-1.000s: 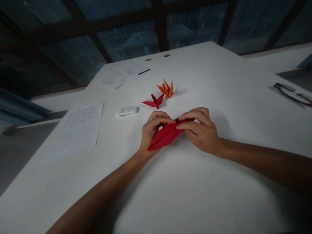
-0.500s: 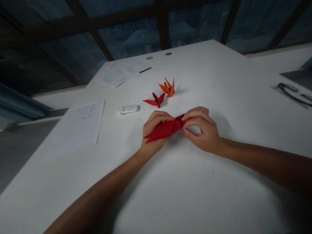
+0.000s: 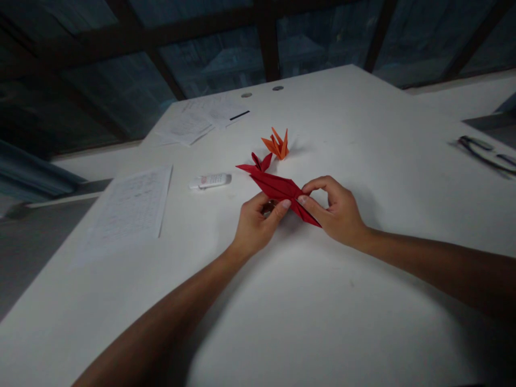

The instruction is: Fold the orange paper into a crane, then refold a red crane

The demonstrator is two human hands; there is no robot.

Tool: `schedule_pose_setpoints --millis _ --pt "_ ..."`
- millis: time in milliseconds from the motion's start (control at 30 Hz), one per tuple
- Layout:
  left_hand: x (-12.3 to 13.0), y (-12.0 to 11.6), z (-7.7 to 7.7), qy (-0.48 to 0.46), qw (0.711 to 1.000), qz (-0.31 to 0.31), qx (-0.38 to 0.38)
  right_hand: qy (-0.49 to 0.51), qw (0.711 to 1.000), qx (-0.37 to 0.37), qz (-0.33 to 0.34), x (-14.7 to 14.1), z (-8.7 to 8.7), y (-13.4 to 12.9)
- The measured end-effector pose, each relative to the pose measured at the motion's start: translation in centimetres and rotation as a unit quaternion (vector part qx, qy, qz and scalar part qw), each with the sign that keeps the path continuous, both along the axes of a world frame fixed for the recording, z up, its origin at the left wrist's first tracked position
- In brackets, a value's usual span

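Observation:
A long folded piece of red origami paper (image 3: 278,186) is held between both hands above the table, slanting from upper left to lower right. My left hand (image 3: 258,221) pinches its lower edge near the middle, thumb on top and fingers partly hidden underneath. On the other side, my right hand (image 3: 337,210) grips it with the thumb pressed on the near face and the index finger behind. Just beyond the paper's far tip stands a red paper crane (image 3: 262,163), partly covered by that tip. Behind it is an orange paper crane (image 3: 278,146).
A white tube-shaped item with printing (image 3: 210,181) lies left of the cranes. Written sheets (image 3: 133,207) rest at the left edge, and more papers (image 3: 189,124) with a dark strip (image 3: 239,115) lie farther back. Eyeglasses (image 3: 481,150) sit at the far right of the white table (image 3: 282,322).
The red paper has been turned: its left end swung up and away toward the red crane, its right end down. My left thumb has moved onto its near side.

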State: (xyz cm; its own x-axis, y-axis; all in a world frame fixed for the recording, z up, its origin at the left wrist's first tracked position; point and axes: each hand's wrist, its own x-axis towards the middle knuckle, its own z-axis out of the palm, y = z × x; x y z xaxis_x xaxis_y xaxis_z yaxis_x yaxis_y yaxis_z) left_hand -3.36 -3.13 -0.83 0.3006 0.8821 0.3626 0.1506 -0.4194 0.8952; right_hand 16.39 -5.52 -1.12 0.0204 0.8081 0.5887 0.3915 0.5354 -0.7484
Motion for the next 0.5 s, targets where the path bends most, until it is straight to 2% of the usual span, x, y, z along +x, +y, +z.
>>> schedule_pose_setpoints --millis 267,400,500 --pt "-0.08 0.02 -0.1 0.009 1.0 -0.007 -0.005 0.059 0.996 -0.029 0.063 -0.17 -0.13 0.31" --pt "0.06 -0.23 0.24 0.022 1.0 -0.002 0.013 0.055 0.993 -0.042 0.096 -0.17 0.02 0.46" --pt "0.11 -0.44 0.4 0.03 0.999 0.01 0.032 0.039 0.994 -0.041 0.097 -0.1 0.08 0.47"
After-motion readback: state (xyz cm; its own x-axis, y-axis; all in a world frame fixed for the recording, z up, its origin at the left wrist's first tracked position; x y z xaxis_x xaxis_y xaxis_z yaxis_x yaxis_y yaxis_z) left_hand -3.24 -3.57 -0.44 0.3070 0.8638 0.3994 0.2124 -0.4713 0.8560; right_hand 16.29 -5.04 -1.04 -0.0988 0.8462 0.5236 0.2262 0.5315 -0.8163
